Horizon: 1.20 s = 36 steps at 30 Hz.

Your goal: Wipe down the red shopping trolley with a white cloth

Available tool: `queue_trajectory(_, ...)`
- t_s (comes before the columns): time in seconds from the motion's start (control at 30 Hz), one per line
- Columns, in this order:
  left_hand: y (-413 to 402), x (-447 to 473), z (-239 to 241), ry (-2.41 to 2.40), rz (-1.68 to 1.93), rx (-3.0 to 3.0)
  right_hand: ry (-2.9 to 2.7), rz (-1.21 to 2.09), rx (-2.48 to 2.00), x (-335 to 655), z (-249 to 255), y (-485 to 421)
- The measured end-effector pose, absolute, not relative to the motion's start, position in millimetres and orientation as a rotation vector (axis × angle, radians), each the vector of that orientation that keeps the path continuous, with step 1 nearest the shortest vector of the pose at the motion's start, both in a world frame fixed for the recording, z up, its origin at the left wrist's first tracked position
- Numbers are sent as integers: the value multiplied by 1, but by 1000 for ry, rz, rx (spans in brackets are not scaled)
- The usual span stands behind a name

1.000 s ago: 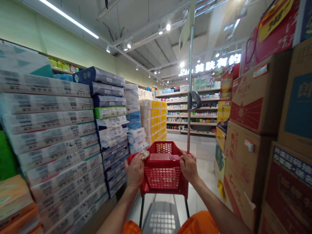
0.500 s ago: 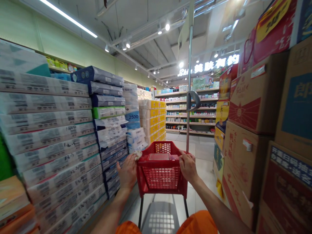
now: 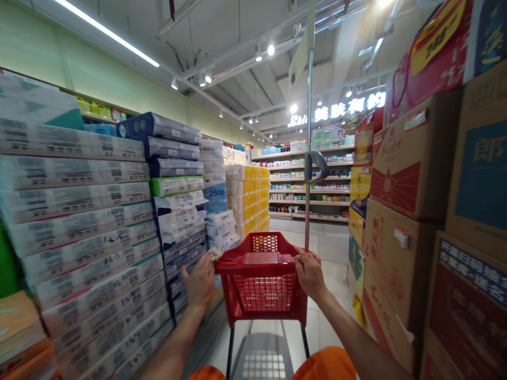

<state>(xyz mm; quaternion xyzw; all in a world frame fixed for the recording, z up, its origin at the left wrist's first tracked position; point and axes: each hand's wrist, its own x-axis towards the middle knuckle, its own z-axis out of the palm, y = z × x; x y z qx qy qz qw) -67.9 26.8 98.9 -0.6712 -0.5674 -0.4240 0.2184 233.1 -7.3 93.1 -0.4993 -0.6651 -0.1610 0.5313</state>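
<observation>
A red plastic shopping cart (image 3: 262, 270) stands in front of me in the aisle, with a pale reddish flat package (image 3: 263, 258) in its basket. At the basket's near left corner, my left hand (image 3: 199, 279) is closed on a crumpled whitish cloth (image 3: 216, 254), which rests against the rim. Its thumb sticks out to the left. My right hand (image 3: 311, 272) is wrapped over the near right corner of the rim. A metal pole (image 3: 308, 211) with a grey hook-shaped handle (image 3: 316, 167) rises just beyond that hand.
White packs (image 3: 79, 211) and dark blue packs (image 3: 174, 158) are stacked high on the left, with yellow-and-white packs (image 3: 253, 192) farther on. Cardboard boxes (image 3: 402, 253) line the right side. Stocked shelves (image 3: 309, 190) cross the far end of the pale tiled floor (image 3: 332, 285).
My left hand and the cloth have shifted left along the cart's corner. My right hand has moved slightly right and down. The cart sits a little lower in view.
</observation>
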Motion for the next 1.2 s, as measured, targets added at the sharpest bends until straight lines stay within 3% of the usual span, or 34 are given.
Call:
queue_trajectory(0.3,18,-28,98,-1355,-1119,-2117,-1583,-391,-1171,231,93,-10)
queue_trajectory(0.53,38,-58,104,-1617,-1249,-1855,-1585,-394,-1166,224,96,-12)
queue_trajectory(0.77,22,-7,101,-1254,-1060,-2143,-1581,-322,-1143,225,98,-14)
queue_trajectory(0.93,25,-25,105,-1540,-1092,-2039,-1566,-328,-1149,229,97,-14)
queue_trajectory(1.2,-3,69,128,-1348,-920,-2475,-1685,-333,-1218,183,125,-17)
